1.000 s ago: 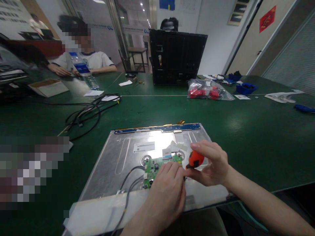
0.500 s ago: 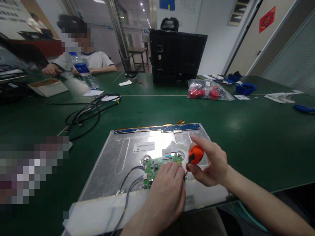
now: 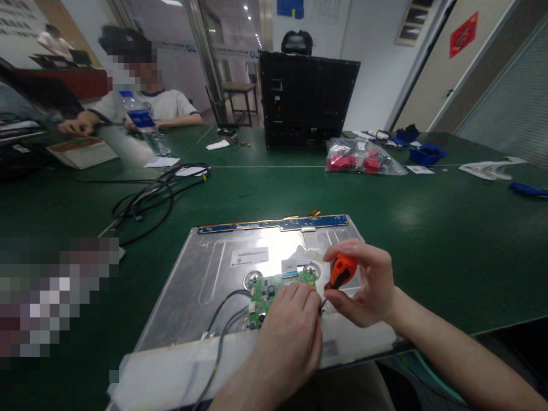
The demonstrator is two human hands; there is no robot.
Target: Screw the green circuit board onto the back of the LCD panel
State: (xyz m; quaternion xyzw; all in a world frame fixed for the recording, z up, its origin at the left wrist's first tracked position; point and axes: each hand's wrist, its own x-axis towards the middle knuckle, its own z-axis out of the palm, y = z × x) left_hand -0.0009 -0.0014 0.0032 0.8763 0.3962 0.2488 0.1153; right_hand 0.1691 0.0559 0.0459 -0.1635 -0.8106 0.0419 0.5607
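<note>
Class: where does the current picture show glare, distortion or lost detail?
In the head view, glare whitens the upper middle of the metal panel; in the same view, fainter sheen marks the green table at right, the door leans, probably from wide-lens distortion, and pixelated blocks cover the lower left.

I can read no words for certain: beyond my left fingers (image 3: 295, 294), the print on the metal panel (image 3: 184, 297)'s white label (image 3: 249, 257) is too small; far past my right fingers (image 3: 351, 248), the red sign (image 3: 463, 35) on the door (image 3: 443, 77) shows one blurred character.

Orange-and-black screwdriver (image 3: 342, 270), green circuit board (image 3: 264, 288)
</note>
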